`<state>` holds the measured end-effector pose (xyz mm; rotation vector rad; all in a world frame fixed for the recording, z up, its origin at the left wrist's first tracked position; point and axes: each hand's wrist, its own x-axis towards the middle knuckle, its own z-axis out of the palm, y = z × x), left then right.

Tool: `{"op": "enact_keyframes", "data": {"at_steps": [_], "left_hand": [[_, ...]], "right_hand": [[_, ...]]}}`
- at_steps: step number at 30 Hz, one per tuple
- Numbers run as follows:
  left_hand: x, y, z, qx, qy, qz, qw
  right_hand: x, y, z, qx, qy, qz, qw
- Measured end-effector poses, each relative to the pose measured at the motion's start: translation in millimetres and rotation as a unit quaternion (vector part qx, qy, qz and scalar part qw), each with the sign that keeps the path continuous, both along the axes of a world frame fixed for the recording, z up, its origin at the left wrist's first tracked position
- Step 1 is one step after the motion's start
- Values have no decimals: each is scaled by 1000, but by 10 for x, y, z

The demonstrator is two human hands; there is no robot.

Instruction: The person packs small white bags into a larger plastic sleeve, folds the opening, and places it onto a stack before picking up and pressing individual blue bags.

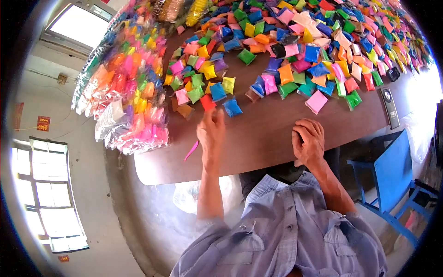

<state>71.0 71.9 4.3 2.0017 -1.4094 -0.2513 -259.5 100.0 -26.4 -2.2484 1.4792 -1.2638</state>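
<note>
My left hand (212, 134) is over the brown table (258, 138), its fingertips pinched on a red packet (208, 103) at the near edge of a loose group of small colored packets. A blue packet (232, 107) lies just right of those fingertips. Beside the left wrist lies a thin pink strip (191, 151). My right hand (308, 142) rests near the table's front edge with its fingers curled; anything inside them is hidden. The nearest packet to it is a pink one (316, 102), a little farther up the table.
A large heap of colored packets (323, 55) covers the far side. Clear bags full of packets (134, 101) are piled at the left. A dark rectangular device (390, 108) lies at the right edge, near a blue stool (393, 171).
</note>
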Motion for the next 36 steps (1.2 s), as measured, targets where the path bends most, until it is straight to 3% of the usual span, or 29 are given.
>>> {"op": "enact_keyframes", "data": {"at_steps": [2, 9, 11, 12, 14, 18, 19, 36], "left_hand": [[99, -194, 120, -40, -143, -5, 989], [284, -822, -94, -104, -198, -35, 974], [262, -815, -59, -39, 19, -20, 999], [279, -786, -70, -37, 18, -23, 999], [331, -629, -112, -43, 170, -18, 984], [427, -193, -236, 29, 79, -26, 996], [447, -164, -273, 3, 132, -49, 990], [329, -112, -204, 0, 110, -51, 993]], "right_hand": [[16, -9, 21, 2, 2, -2, 1000], [15, -7, 33, 4, -9, -2, 1000], [18, -12, 11, 1, -8, -9, 1000], [15, -15, 10, 3, -9, -12, 1000], [8, -9, 16, 5, -11, -3, 1000], [7, -19, 18, 0, 0, 7, 1000], [8, -19, 9, -4, 0, 5, 1000], [-3, -13, -27, -6, 9, 1, 1000]]}}
